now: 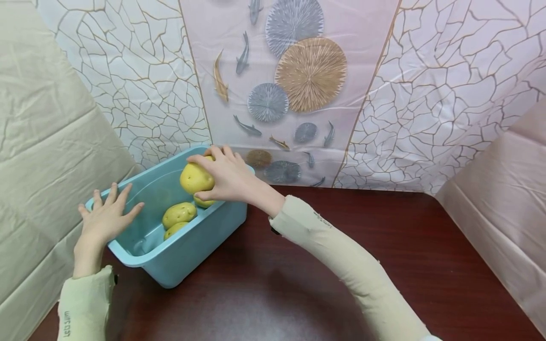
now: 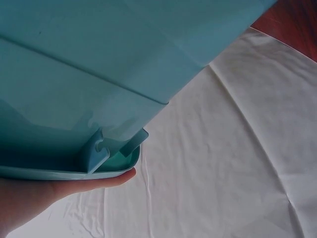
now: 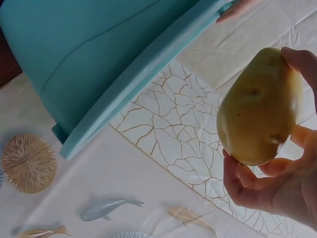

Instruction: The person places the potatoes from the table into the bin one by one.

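Observation:
A yellow potato [image 1: 196,179] is pinched between the thumb and fingers of my right hand [image 1: 232,176], above the far part of a blue plastic basin [image 1: 200,253]. The right wrist view shows the same potato [image 3: 258,106] smooth-skinned, with small dark eyes. On the basin's near-left end rests my left hand [image 1: 105,219], its fingers spread and fairly straight over the rim. From below, the left wrist view shows a finger of the left hand [image 2: 64,191] lying along the rim. Inside the basin lie more potatoes [image 1: 179,214], one partly hidden under the held potato.
The basin stands at an angle on a dark red-brown table [image 1: 324,284]. Behind it hangs a patterned cloth [image 1: 273,57] with fish and round leaf prints. Plain beige cloth [image 1: 47,156] borders the left side, and another beige cloth [image 1: 499,203] the right.

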A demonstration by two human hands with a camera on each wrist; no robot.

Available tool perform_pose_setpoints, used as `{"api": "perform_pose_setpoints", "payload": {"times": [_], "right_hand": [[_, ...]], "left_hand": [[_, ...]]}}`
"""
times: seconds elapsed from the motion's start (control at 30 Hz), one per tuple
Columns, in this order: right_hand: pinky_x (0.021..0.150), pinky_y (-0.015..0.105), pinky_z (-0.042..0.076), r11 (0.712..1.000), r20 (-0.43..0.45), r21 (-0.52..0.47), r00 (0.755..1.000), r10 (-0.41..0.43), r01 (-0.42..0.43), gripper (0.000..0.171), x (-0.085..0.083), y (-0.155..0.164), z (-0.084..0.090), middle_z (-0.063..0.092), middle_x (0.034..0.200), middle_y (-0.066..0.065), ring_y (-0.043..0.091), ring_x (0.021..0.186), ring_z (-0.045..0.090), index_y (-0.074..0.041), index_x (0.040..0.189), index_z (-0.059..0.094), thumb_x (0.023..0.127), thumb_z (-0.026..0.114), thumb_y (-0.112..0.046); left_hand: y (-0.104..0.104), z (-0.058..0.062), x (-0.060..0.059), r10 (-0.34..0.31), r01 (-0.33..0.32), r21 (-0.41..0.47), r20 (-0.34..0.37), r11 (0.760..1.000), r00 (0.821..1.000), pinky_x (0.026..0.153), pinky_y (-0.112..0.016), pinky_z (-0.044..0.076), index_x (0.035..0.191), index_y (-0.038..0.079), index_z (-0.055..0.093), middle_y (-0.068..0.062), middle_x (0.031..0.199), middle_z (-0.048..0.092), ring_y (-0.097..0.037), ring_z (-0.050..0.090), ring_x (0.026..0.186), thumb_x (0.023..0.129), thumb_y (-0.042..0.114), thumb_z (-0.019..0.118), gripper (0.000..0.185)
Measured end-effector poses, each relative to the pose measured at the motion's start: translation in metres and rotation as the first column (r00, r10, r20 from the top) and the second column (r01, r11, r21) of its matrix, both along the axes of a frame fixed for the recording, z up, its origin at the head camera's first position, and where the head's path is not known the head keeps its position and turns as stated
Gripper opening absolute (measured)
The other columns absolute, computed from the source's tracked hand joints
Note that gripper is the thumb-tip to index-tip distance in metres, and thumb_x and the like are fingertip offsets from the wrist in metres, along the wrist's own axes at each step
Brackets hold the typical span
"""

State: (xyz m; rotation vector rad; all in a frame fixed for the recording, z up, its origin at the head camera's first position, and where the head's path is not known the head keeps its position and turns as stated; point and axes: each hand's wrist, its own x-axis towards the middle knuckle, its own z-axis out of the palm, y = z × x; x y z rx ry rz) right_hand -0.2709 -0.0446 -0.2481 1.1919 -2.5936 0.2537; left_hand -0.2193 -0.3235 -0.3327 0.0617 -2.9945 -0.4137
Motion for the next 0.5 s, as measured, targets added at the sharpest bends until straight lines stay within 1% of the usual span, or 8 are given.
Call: {"api": "perform_pose_setpoints", "payload": {"times": [0.2, 0.27, 0.5], "right_hand": [[0.079, 0.031, 0.036, 0.999, -0.017, 0.051, 1.0, -0.017, 0.018, 0.068, -0.001, -0.009, 0.005, 0.043, 0.124, 0.001, 0.019, 0.107, 0.037, -0.033, 0.133, 0.036, 0.073, 0.059, -0.054], [0.08, 0.031, 0.036, 0.998, -0.02, 0.062, 1.0, -0.019, 0.02, 0.068, -0.001, -0.012, 0.006, 0.042, 0.125, 0.002, 0.019, 0.109, 0.037, -0.033, 0.133, 0.036, 0.073, 0.059, -0.055], [0.081, 0.032, 0.037, 0.995, -0.005, 0.09, 0.999, -0.039, 0.039, 0.068, -0.005, -0.02, 0.009, 0.042, 0.127, 0.001, 0.018, 0.108, 0.037, -0.034, 0.133, 0.035, 0.074, 0.058, -0.056]], "left_hand": [[-0.001, 0.0, 0.0, -0.002, 0.002, -0.002, 0.001, 1.0, 1.0, 0.085, -0.078, -0.005, 0.143, 0.005, 0.005, -0.034, 0.142, -0.003, -0.062, -0.011, 0.122, 0.088, 0.061, 0.027, 0.081], [0.0, 0.0, 0.001, -0.001, 0.001, -0.002, 0.003, 1.0, 1.0, 0.085, -0.078, -0.005, 0.143, 0.005, 0.005, -0.034, 0.142, -0.003, -0.062, -0.012, 0.122, 0.088, 0.061, 0.027, 0.081], [0.0, 0.0, 0.0, 0.004, -0.004, -0.003, 0.009, 1.0, 1.0, 0.085, -0.078, -0.005, 0.143, 0.005, 0.005, -0.034, 0.142, -0.004, -0.062, -0.011, 0.122, 0.088, 0.061, 0.027, 0.081]]}}
